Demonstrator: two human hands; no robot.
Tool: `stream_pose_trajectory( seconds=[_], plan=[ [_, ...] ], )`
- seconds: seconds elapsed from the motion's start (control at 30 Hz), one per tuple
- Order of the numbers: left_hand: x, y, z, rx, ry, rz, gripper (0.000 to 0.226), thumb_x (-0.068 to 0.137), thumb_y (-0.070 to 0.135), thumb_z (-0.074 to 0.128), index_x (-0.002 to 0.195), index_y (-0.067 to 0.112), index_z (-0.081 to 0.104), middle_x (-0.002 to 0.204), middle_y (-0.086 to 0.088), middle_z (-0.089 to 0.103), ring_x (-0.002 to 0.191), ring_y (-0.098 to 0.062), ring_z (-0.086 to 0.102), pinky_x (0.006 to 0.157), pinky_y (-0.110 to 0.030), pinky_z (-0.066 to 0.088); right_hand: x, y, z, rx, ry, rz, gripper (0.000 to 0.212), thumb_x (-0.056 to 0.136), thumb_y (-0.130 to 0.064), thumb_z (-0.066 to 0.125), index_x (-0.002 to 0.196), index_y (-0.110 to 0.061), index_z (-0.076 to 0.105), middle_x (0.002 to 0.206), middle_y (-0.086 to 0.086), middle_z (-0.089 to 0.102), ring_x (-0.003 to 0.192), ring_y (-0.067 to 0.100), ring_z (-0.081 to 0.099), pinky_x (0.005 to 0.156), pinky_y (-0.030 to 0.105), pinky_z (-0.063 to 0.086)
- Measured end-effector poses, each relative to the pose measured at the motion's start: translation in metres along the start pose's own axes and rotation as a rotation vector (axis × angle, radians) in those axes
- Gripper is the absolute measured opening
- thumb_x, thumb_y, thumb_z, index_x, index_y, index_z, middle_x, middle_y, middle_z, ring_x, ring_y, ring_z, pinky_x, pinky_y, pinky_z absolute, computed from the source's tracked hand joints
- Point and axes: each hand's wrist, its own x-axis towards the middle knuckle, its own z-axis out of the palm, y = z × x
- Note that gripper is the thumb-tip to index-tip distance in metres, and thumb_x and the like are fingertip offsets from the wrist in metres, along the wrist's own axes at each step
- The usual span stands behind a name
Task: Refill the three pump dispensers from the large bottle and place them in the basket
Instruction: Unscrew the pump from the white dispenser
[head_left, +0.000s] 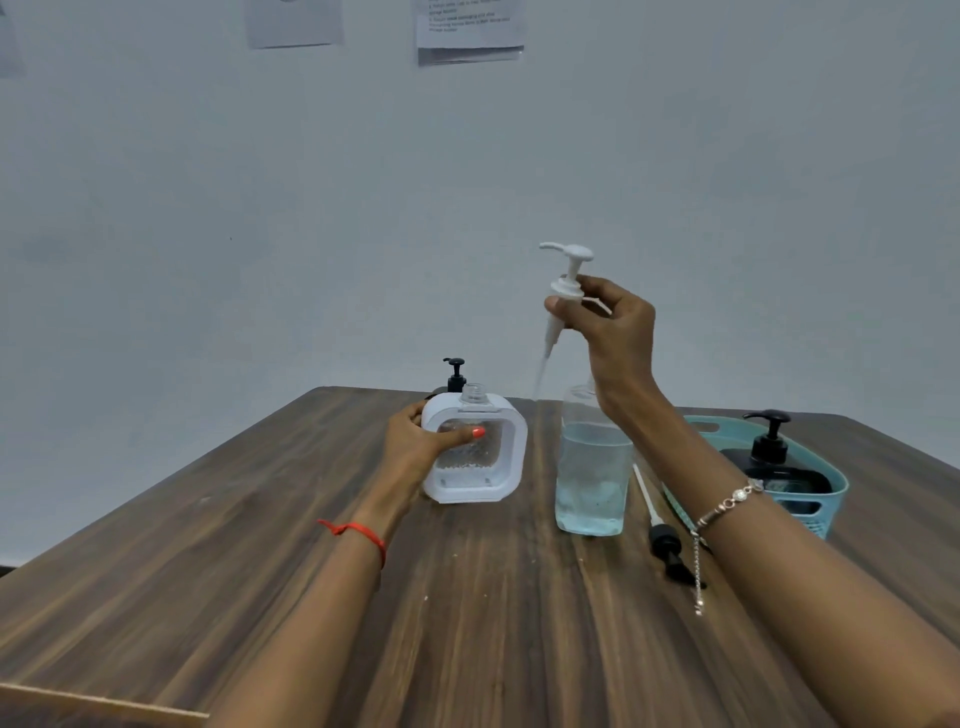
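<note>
So right hand (608, 322) pinches the white pump (570, 260) at its collar, tube hanging near-vertical above the large bottle (592, 478). Left hand (415, 447) grips the open-necked dispenser (483, 480), upright on the table (260, 571) just left of the bottle.

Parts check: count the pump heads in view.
4: white pump in right hand; loose black pump on table; mounted pump in basket; rear pump behind white dispenser.

Red wrist thread (358, 531); silver bracelet (727, 503)
</note>
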Motion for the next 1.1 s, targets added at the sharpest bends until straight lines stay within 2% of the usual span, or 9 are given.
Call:
stream_pose_trajectory(
  seconds=[0.1, 0.2, 0.3, 0.4, 0.63, 0.83, 0.97, 1.03, 1.1],
  plan=[
    [0.003, 0.0, -0.005, 0.022, 0.063, 0.004, 0.046, 0.061, 0.002, 0.084, 0.097, 0.012, 0.058, 0.084, 0.002, 0.066, 0.071, -0.011, 0.064, 0.051, -0.014, 0.051, -0.017, 0.007, -0.007, -0.172, -0.137, -0.03, 0.028, 0.069, -0.002, 0.077, 0.094, -0.004, 0.066, 0.084, 0.013, 0.069, 0.073, 0.021, 0.066, 0.071, 0.031, 0.054],
    [0.008, -0.002, -0.011, 0.024, 0.116, 0.023, 0.042, 0.059, 0.004, 0.085, 0.093, 0.014, 0.061, 0.086, -0.001, 0.068, 0.072, -0.013, 0.065, 0.057, -0.019, 0.054, -0.043, 0.024, -0.015, -0.569, -0.469, -0.057, 0.029, 0.064, -0.009, 0.08, 0.088, -0.016, 0.066, 0.081, 0.0, 0.064, 0.069, 0.011, 0.059, 0.065, 0.025, 0.049],
    [0.012, -0.003, -0.017, 0.042, 0.163, 0.024, 0.043, 0.058, 0.008, 0.087, 0.095, 0.01, 0.065, 0.088, -0.004, 0.07, 0.076, -0.018, 0.066, 0.068, -0.029, 0.056, -0.069, 0.055, -0.021, -0.866, -0.843, -0.051, 0.027, 0.066, -0.015, 0.078, 0.091, -0.011, 0.068, 0.081, -0.006, 0.053, 0.072, 0.009, 0.05, 0.063, 0.023, 0.041],
    [0.013, -0.003, -0.019, 0.052, 0.179, 0.021, 0.043, 0.058, 0.009, 0.087, 0.094, 0.011, 0.064, 0.086, -0.002, 0.069, 0.077, -0.02, 0.065, 0.069, -0.031, 0.055, -0.089, 0.086, -0.024, -1.029, -1.007, -0.063, 0.034, 0.069, -0.023, 0.077, 0.098, -0.01, 0.064, 0.09, -0.005, 0.046, 0.081, 0.01, 0.043, 0.065, 0.023, 0.035],
    [0.009, -0.007, -0.015, 0.022, 0.172, 0.004, 0.049, 0.056, 0.006, 0.088, 0.099, 0.009, 0.064, 0.09, -0.005, 0.07, 0.081, -0.022, 0.066, 0.074, -0.036, 0.057, -0.104, 0.115, -0.018, -1.033, -1.106, 0.087, 0.049, 0.066, -0.026, 0.081, 0.105, -0.005, 0.059, 0.096, -0.003, 0.042, 0.087, 0.012, 0.041, 0.07, 0.028, 0.038],
    [0.009, -0.009, -0.012, 0.026, 0.143, 0.023, 0.045, 0.058, 0.006, 0.086, 0.097, 0.012, 0.066, 0.088, -0.002, 0.07, 0.079, -0.019, 0.066, 0.069, -0.032, 0.056, -0.106, 0.12, -0.026, -0.981, -1.099, 0.149, 0.05, 0.067, -0.03, 0.081, 0.104, -0.005, 0.058, 0.102, 0.006, 0.052, 0.091, 0.015, 0.046, 0.076, 0.031, 0.042],
    [0.007, -0.009, -0.006, -0.005, 0.135, 0.024, 0.04, 0.061, 0.006, 0.084, 0.096, 0.009, 0.067, 0.085, -0.002, 0.069, 0.073, -0.015, 0.065, 0.057, -0.019, 0.052, -0.109, 0.121, -0.03, -1.007, -1.095, 0.151, 0.052, 0.068, -0.038, 0.078, 0.104, -0.006, 0.056, 0.097, 0.001, 0.048, 0.089, 0.014, 0.045, 0.078, 0.033, 0.044],
    [0.006, -0.01, -0.001, -0.015, 0.13, 0.024, 0.033, 0.062, 0.006, 0.084, 0.091, 0.01, 0.067, 0.081, -0.001, 0.069, 0.069, -0.013, 0.065, 0.052, -0.015, 0.05, -0.109, 0.115, -0.033, -1.011, -1.053, 0.121, 0.05, 0.071, -0.043, 0.075, 0.099, -0.007, 0.055, 0.096, 0.001, 0.048, 0.087, 0.013, 0.045, 0.076, 0.033, 0.043],
    [0.006, -0.011, 0.002, -0.021, 0.123, 0.029, 0.029, 0.062, 0.007, 0.084, 0.086, 0.012, 0.068, 0.078, 0.0, 0.07, 0.068, -0.014, 0.065, 0.053, -0.017, 0.051, -0.104, 0.105, -0.037, -0.94, -0.915, 0.053, 0.036, 0.077, -0.042, 0.07, 0.093, -0.013, 0.057, 0.093, 0.001, 0.056, 0.082, 0.01, 0.048, 0.073, 0.027, 0.042]
  ],
)
